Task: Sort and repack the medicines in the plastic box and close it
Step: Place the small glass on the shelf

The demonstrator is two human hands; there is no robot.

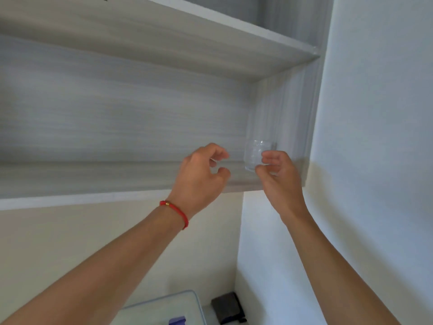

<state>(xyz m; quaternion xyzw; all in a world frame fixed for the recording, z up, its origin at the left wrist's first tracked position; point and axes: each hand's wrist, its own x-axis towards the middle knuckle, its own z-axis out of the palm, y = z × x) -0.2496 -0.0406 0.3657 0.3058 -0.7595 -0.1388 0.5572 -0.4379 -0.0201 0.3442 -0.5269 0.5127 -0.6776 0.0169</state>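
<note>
- Left hand [201, 174] hovered loosely curled, empty, at the shelf [93, 179] edge.
- Right hand [278, 177] reached the glass [254, 156] at its 11 o'clock; grasp unclear.
- Box [164, 308] lay closed far below, 6 o'clock.

Both bare arms raised, hands level with each other

The left hand [201, 174], a red cord bracelet [175, 213] with a small gold bead on its wrist, has loosely curled fingers gripping nothing. The right hand [278, 177] beside it curls thumb and fingers likewise, palm facing left.
</note>
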